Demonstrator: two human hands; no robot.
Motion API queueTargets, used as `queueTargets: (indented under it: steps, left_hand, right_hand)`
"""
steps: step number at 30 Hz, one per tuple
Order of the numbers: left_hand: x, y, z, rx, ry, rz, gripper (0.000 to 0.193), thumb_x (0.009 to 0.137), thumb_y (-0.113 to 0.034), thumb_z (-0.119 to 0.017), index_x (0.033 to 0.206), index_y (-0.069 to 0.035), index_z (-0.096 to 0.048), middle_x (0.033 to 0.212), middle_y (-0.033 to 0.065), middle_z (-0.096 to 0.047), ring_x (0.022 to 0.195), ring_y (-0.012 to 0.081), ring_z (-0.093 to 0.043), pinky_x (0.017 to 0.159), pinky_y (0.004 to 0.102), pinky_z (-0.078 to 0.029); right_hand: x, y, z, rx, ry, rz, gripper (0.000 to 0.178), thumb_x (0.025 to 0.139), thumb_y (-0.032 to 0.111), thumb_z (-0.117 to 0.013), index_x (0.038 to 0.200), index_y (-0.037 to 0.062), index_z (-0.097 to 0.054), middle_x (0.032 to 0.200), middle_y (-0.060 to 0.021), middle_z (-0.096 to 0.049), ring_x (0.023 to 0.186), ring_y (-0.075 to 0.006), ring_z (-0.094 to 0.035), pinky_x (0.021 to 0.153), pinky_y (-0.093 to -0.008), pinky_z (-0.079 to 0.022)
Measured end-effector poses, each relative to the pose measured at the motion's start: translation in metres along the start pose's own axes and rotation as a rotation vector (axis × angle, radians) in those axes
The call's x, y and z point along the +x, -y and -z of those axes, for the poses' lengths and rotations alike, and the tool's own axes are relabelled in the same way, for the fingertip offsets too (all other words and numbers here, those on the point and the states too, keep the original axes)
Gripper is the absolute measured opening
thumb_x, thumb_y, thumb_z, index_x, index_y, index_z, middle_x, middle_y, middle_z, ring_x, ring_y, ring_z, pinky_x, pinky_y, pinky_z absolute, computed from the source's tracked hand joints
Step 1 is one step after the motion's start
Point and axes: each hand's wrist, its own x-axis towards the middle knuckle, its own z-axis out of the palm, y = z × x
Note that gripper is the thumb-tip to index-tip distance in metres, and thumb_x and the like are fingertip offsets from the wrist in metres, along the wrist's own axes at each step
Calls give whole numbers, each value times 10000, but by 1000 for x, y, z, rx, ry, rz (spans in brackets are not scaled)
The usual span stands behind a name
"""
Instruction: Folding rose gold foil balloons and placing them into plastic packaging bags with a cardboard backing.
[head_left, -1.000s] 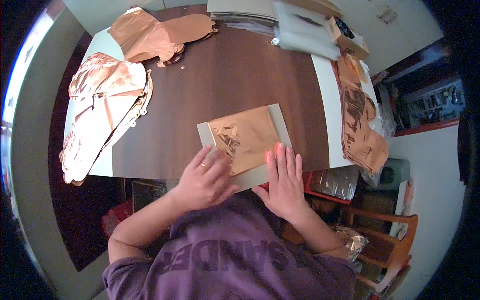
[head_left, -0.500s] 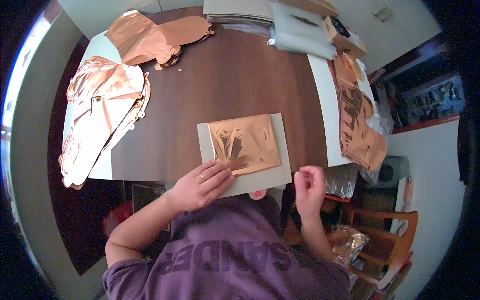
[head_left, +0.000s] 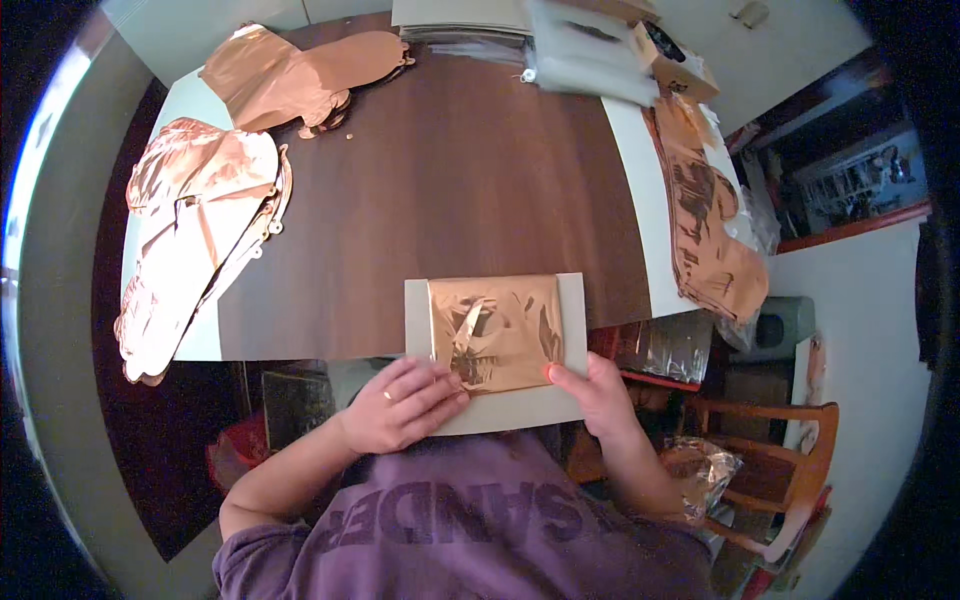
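A folded copper-coloured foil sheet [head_left: 500,325], shiny and creased, lies on a grey cardboard sheet [head_left: 505,415] at the table's front edge. The card juts past that edge towards my body. My left hand [head_left: 400,405] rests over the card's near left corner, its fingers stretched flat onto the foil's lower left edge; a ring is on one finger. At the right side, my right hand [head_left: 600,395] grips the card, thumb on top touching the foil's lower right corner. The other right fingers are hidden beneath the card.
Flat copper foil balloons [head_left: 200,220] lie in piles at the table's left, with more foil pieces [head_left: 300,75] behind. Another foil stack [head_left: 705,210] lies along the right edge. Cardboard sheets [head_left: 460,18], clear plastic bags [head_left: 585,55] and a small box [head_left: 672,62] stand at the back.
The card with the foil has come nearer to my body and straightened. My right hand has moved in and taken hold of the card's right edge. My left hand has stayed on the left corner.
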Motion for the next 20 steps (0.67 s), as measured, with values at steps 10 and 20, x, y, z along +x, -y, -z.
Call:
queueTargets:
  steps: [10,20]
  left_hand:
    - [14,-9,35,-1366,-623,1102,872,860,-98,-683,1513,-30,-110,1310,136,-459,1087,174,-544,939,329,-447]
    - [75,-10,100,-530,-630,570,934,872,-2,-648,1529,-73,12,1516,224,-235,1228,315,-531,986,435,-471]
  right_hand:
    - [-17,19,-10,158,108,152,148,888,133,-703,990,27,-683,920,0,-695,820,-75,-622,755,-257,-508]
    - [-28,48,-5,-74,45,604,175,818,110,-771,954,30,-695,859,-40,-708,764,-111,-648,707,-273,-524]
